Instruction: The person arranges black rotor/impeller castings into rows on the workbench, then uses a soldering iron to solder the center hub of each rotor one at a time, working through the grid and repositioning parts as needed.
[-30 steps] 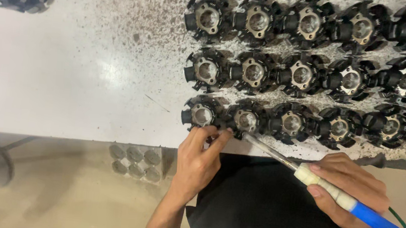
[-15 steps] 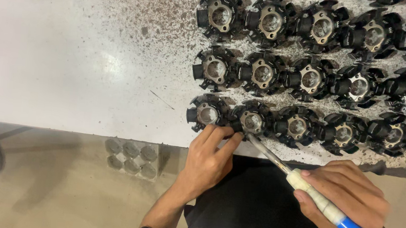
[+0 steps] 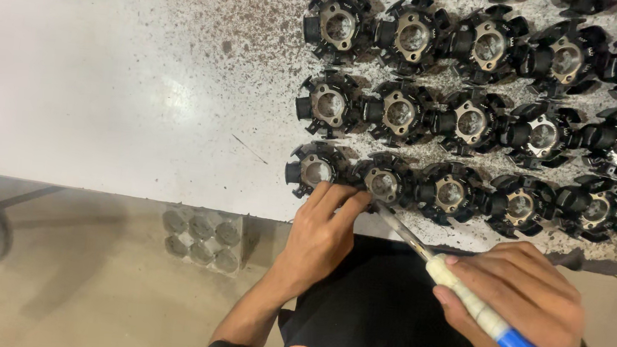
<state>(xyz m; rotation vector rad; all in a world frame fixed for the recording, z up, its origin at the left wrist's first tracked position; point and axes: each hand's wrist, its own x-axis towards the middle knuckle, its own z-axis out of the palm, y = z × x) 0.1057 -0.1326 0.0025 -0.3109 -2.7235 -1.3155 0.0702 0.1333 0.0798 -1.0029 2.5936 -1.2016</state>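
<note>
We see black parts (image 3: 387,181) with tan metal centres, a white table (image 3: 104,101) speckled dark near them, tool (image 3: 476,310): white grip, blue handle, black shirt (image 3: 370,315).

light: bright, even, from overhead | glare: soft hot spot on the white bench (image 3: 105,93) left of centre | shadows: short, soft | focus: sharp, slight blur at edges

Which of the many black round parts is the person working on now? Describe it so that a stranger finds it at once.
On the white table, black round parts lie in rows at the right. Take the row nearest the table edge and count from its left end: it is the second part. Unlike its neighbours, the left hand touches it and the metal tip of the blue-handled tool, held by the right hand, points at it.
</note>
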